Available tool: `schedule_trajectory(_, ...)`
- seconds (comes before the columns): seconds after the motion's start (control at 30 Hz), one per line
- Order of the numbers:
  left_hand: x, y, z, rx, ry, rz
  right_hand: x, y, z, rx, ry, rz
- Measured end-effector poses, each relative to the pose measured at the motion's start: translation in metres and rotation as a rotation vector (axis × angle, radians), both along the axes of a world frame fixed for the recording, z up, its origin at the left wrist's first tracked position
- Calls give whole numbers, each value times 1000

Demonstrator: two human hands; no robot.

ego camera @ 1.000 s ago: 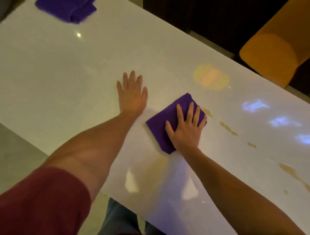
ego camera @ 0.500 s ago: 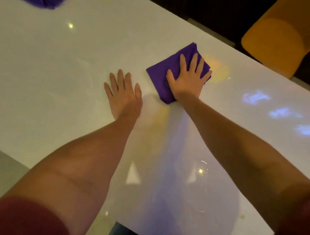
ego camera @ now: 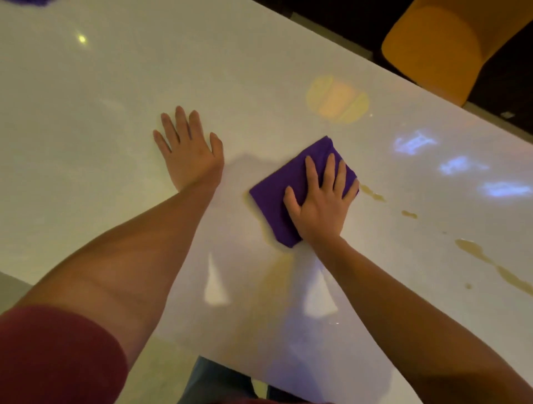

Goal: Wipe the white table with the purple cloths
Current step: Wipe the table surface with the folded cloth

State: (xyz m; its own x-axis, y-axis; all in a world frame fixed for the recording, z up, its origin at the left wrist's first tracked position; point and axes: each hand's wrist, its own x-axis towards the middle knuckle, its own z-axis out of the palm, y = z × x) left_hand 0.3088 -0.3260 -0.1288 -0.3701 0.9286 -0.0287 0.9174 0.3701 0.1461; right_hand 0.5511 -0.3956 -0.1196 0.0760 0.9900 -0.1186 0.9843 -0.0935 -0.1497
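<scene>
Nearest the body, both bare forearms reach out over the white tabletop [ego camera: 86, 86], a dark red sleeve [ego camera: 54, 354] showing on the left one.

The right hand [ego camera: 320, 202] lies flat on a folded purple cloth [ego camera: 277, 196], fingers [ego camera: 328, 170] spread open and pressing down rather than closed around it. The cloth sits right of centre on the tabletop, and part of it is hidden under the palm. It looks soft, light and limp, so it should slide easily on this glossy surface. A flat palm over its middle seems the surest hold, since pinching an edge would likely let the fold open or bunch up.

The left hand [ego camera: 190, 155] rests flat and empty on the bare tabletop to the cloth's left, fingers splayed, apparently bracing.

Yellowish spill marks [ego camera: 372, 193] begin just beside the cloth's right edge and trail off toward the right, with a longer streak [ego camera: 490, 265] farther along. Nothing solid blocks that path; the pale patches on the surface appear to be reflections.

Farther off, an orange chair [ego camera: 438, 49] stands beyond the far edge. A sliver of a second cloth [ego camera: 31, 2] shows at the top left corner, well apart.
</scene>
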Motion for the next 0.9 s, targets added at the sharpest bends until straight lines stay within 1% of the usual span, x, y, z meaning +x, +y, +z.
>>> schedule_trajectory(0.13,1,0,-4,-1,30,4,-21,67,-3,34,41,-22)
schedule_trajectory(0.23,-1,0,-9,43,57,5,-27,115,-5,19,58,48)
schedule_trajectory(0.3,0,-2,-10,59,74,-6,-23,125,-9,19,44,100)
schedule_trajectory(0.37,2,-4,-8,79,81,25,-12,112,-11,31,64,135)
schedule_trajectory(0.47,15,-8,2,134,122,118,21,49,-5,51,109,169)
schedule_trajectory(0.57,42,-16,9,157,124,36,77,-37,-2,75,113,191)
schedule_trajectory(0.67,99,-22,11,152,83,-103,138,-97,-7,35,52,164)
schedule_trajectory(0.73,144,-25,13,96,7,-112,161,-105,-7,-2,21,159)
schedule_trajectory(0.8,175,-27,10,35,-56,3,167,-91,-6,-1,26,177)
schedule_trajectory(0.83,182,-28,6,11,-45,46,167,-79,-7,13,39,176)
schedule_trajectory(0.9,184,-27,-1,-30,1,67,166,-50,-9,58,64,144)
